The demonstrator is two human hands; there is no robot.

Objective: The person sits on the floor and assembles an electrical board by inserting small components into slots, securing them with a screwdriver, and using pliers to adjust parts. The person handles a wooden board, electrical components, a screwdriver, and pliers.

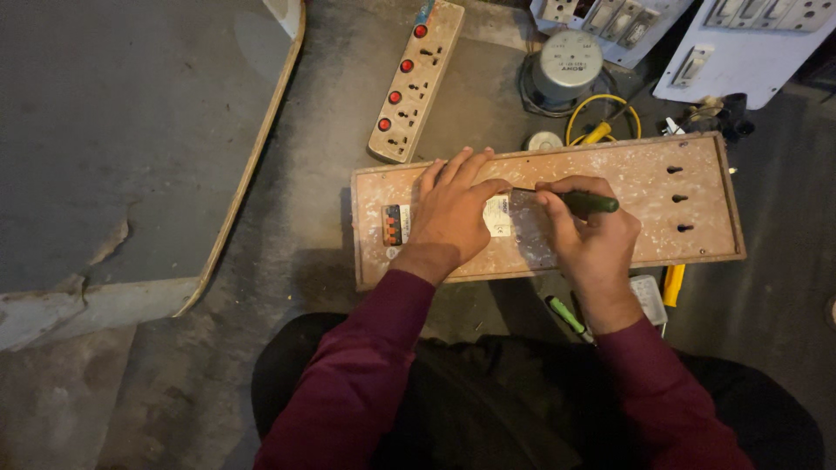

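Observation:
A long wooden board (627, 187) lies on the concrete floor in front of me, with three slots near its right end. My left hand (453, 213) rests flat on the board's left part, covering a white component (498, 216) with orange tabs at its left side (394, 226). My right hand (588, 235) grips a green-handled screwdriver (590, 203), whose shaft points left toward the white component. Both sleeves are maroon.
A beige power strip with red switches (414, 83) lies beyond the board. A grey round device (566, 65), a yellow cable loop (601, 122) and white switch plates (740, 43) sit at the far right. A small green screwdriver (564, 315) lies near my knee. A wooden panel edge (252, 157) is on the left.

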